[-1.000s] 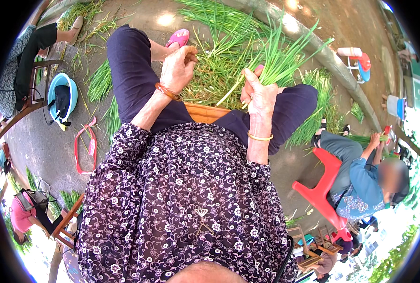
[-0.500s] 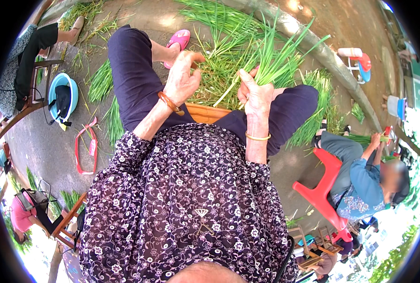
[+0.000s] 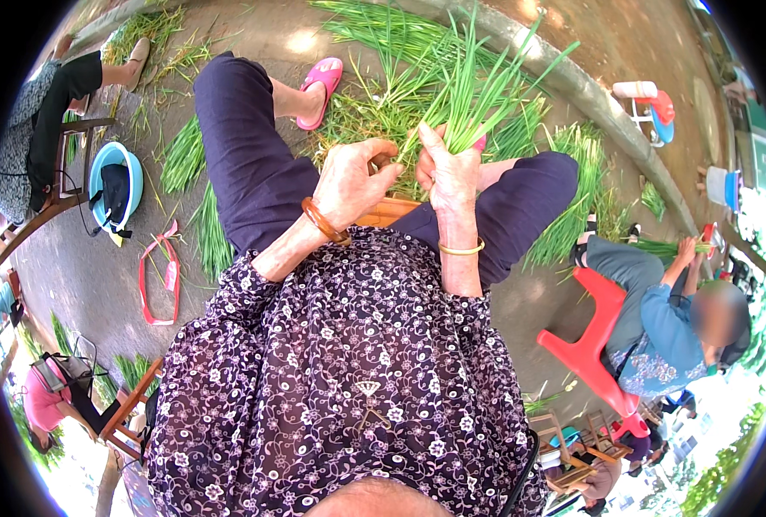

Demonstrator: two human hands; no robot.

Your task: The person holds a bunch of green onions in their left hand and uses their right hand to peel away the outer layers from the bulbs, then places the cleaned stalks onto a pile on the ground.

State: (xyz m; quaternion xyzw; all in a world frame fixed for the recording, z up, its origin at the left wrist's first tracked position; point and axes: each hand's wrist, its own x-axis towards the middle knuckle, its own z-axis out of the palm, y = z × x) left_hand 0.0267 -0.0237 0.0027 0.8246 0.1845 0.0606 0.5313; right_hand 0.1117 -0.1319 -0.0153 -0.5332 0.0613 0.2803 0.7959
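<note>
My right hand (image 3: 452, 172) is closed round a bunch of long green chives (image 3: 477, 99), whose leaves fan up and away from me. Close beside it, my left hand (image 3: 348, 179) has its thumb and fingers bent together at the lower end of the bunch. What those fingers pinch is too small to make out. Below and beyond my hands lies a litter of loose yellowish trimmings (image 3: 344, 125). A larger heap of chives (image 3: 374, 30) spreads on the ground past it.
A wooden seat edge (image 3: 387, 211) shows between my knees. More chives (image 3: 185, 155) lie to my left, near a blue basin (image 3: 133, 168) holding a black bag, and a red strap (image 3: 144, 284). At right, a person in blue (image 3: 667, 345) sits by a red stool (image 3: 585, 332); a concrete kerb (image 3: 611, 108) curves behind.
My left hand has moved right and a little nearer, up to the bunch, and its fingers have closed. My right hand with the chives has shifted slightly left.
</note>
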